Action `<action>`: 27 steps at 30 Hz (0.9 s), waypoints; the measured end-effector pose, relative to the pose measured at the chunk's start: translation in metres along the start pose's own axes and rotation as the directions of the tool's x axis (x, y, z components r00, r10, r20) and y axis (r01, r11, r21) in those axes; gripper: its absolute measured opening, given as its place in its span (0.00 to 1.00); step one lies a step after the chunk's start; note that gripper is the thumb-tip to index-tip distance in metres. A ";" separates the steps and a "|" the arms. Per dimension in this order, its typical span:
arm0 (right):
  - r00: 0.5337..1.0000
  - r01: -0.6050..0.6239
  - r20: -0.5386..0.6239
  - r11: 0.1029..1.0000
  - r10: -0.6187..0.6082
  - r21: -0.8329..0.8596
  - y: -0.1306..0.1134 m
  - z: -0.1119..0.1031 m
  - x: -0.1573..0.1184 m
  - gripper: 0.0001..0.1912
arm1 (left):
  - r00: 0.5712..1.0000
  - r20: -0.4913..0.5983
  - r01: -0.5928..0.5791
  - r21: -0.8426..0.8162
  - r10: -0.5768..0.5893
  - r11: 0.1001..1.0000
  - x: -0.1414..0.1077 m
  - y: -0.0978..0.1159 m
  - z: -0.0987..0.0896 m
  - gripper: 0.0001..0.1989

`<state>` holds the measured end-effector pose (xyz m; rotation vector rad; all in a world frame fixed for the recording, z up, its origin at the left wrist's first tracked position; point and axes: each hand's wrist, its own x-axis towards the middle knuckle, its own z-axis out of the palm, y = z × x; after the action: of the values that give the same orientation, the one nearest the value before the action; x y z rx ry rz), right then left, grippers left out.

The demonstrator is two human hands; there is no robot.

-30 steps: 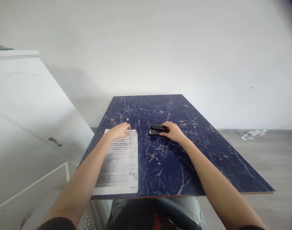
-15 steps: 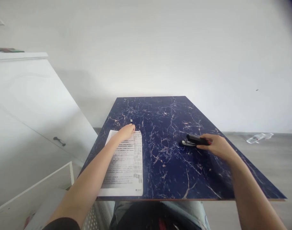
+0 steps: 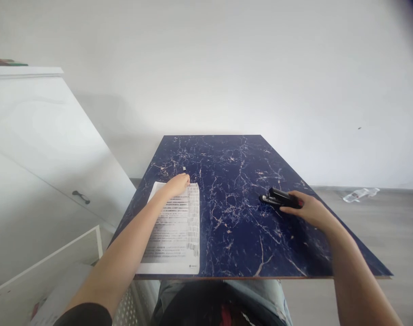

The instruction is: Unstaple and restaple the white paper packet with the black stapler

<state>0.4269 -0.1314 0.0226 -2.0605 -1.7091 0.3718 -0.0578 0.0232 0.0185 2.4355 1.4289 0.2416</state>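
Observation:
A black stapler (image 3: 283, 198) is gripped in my right hand (image 3: 310, 208), held over the right part of the table with its nose pointing left. My left hand (image 3: 179, 183) is closed at the top edge of a printed paper (image 3: 174, 231), which lies near the table's front left; its fingertips are partly hidden, and they appear to pinch the paper's top edge. Just beyond those fingers shows a small pale object with a dark end (image 3: 184, 169), too small to identify.
The dark blue marbled table (image 3: 233, 172) reaches to a white wall (image 3: 206, 68). At the left stands a white cabinet (image 3: 40, 136) with a dark handle (image 3: 80, 197). A clear plastic item (image 3: 360, 195) lies on the grey floor at the right.
The stapler in my right hand has shifted slightly to the right. My left hand stays at the paper's top edge. The whole view has moved a little.

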 end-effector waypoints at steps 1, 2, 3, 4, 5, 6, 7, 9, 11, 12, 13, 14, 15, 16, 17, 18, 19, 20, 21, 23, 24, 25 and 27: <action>0.999 0.005 -0.054 1.000 -0.005 -0.004 -0.009 -0.002 -0.005 0.34 | 1.000 0.004 -0.003 0.000 0.003 1.000 0.000 0.001 0.000 0.08; 0.987 0.004 -0.161 1.000 -0.005 -0.011 -0.022 -0.003 -0.011 0.36 | 1.000 0.007 -0.008 0.002 0.008 1.000 -0.001 0.001 -0.001 0.09; 0.952 0.000 -0.306 1.000 -0.006 -0.018 -0.039 -0.003 -0.017 0.34 | 1.000 0.006 -0.017 0.004 0.017 1.000 -0.001 0.002 -0.002 0.09; 0.920 0.021 -0.391 1.000 -0.019 0.002 -0.058 0.001 -0.023 0.30 | 1.000 0.004 -0.028 -0.001 0.028 1.000 -0.002 0.003 -0.004 0.09; 0.915 0.068 -0.401 0.997 -0.042 0.049 -0.079 0.007 -0.028 0.26 | 0.999 0.000 -0.035 -0.016 0.035 0.999 -0.002 0.005 -0.006 0.08; 0.937 0.141 -0.338 0.982 -0.091 0.126 -0.100 0.017 -0.032 0.23 | 0.999 -0.004 -0.038 -0.038 0.038 0.999 -0.003 0.007 -0.009 0.08; 0.961 0.213 -0.223 0.951 -0.162 0.225 -0.121 0.030 -0.035 0.21 | 0.999 -0.008 -0.037 -0.064 0.036 0.997 -0.003 0.010 -0.012 0.07; 0.943 0.263 0.083 0.875 -0.322 0.405 -0.159 0.062 -0.033 0.22 | 0.999 -0.014 -0.032 -0.112 0.030 0.993 -0.004 0.018 -0.019 0.07; 0.902 0.194 0.244 0.840 -0.356 0.507 -0.187 0.095 -0.025 0.25 | 0.999 -0.018 -0.043 -0.139 0.040 0.989 -0.006 0.028 -0.026 0.07; 0.904 0.172 0.255 0.836 -0.344 0.520 -0.198 0.109 -0.020 0.27 | 0.998 -0.020 -0.057 -0.147 0.054 0.988 -0.007 0.034 -0.029 0.07; 0.911 0.168 0.242 0.835 -0.335 0.525 -0.205 0.121 -0.014 0.26 | 0.997 -0.025 -0.077 -0.152 0.074 0.985 -0.008 0.039 -0.032 0.08; 0.910 0.167 0.235 0.823 -0.340 0.543 -0.210 0.131 -0.008 0.22 | 0.994 -0.036 -0.105 -0.154 0.101 0.982 -0.009 0.045 -0.034 0.08; 0.902 0.165 0.247 0.810 -0.355 0.563 -0.213 0.137 -0.002 0.17 | 0.991 -0.057 -0.133 -0.155 0.125 0.979 -0.010 0.049 -0.036 0.09; 0.896 0.163 0.256 0.803 -0.364 0.574 -0.214 0.142 0.003 0.12 | 0.986 -0.084 -0.157 -0.154 0.146 0.976 -0.011 0.053 -0.037 0.09; 0.892 0.158 0.263 0.800 -0.367 0.579 -0.213 0.144 0.009 0.09 | 0.980 -0.120 -0.177 -0.150 0.160 0.973 -0.012 0.055 -0.038 0.08; 0.895 0.154 0.263 0.803 -0.360 0.575 -0.209 0.145 0.015 0.08 | 0.973 -0.162 -0.188 -0.144 0.164 0.972 -0.012 0.056 -0.038 0.07; 0.907 0.149 0.249 0.811 -0.340 0.565 -0.204 0.144 0.021 0.07 | 0.965 -0.209 -0.187 -0.133 0.156 0.973 -0.012 0.056 -0.037 0.04; 0.923 0.144 0.223 0.820 -0.312 0.554 -0.198 0.143 0.028 0.07 | 0.957 -0.260 -0.166 -0.121 0.131 0.979 -0.011 0.054 -0.036 0.03; 0.940 0.138 0.191 0.829 -0.282 0.542 -0.190 0.140 0.034 0.06 | 0.947 -0.309 -0.122 -0.109 0.083 0.987 -0.011 0.052 -0.033 0.06; 0.967 0.129 0.127 0.859 -0.219 0.495 -0.175 0.134 0.048 0.06 | 0.930 -0.362 0.024 -0.102 -0.059 0.995 -0.009 0.046 -0.024 0.12; 0.978 0.130 0.091 0.883 -0.190 0.451 -0.168 0.131 0.054 0.06 | 0.928 -0.347 0.104 -0.105 -0.134 0.989 -0.008 0.044 -0.018 0.13; 0.983 0.136 0.056 0.906 -0.172 0.400 -0.161 0.128 0.060 0.05 | 0.931 -0.308 0.169 -0.111 -0.195 0.979 -0.008 0.042 -0.011 0.15; 0.986 0.158 0.001 0.934 -0.167 0.319 -0.152 0.123 0.070 0.06 | 0.949 -0.203 0.224 -0.102 -0.241 0.969 -0.007 0.042 0.001 0.18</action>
<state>0.2524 -0.0218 -0.0048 -1.6783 -1.6946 0.5838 -0.0261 -0.0023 0.0326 2.2062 1.7467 0.5074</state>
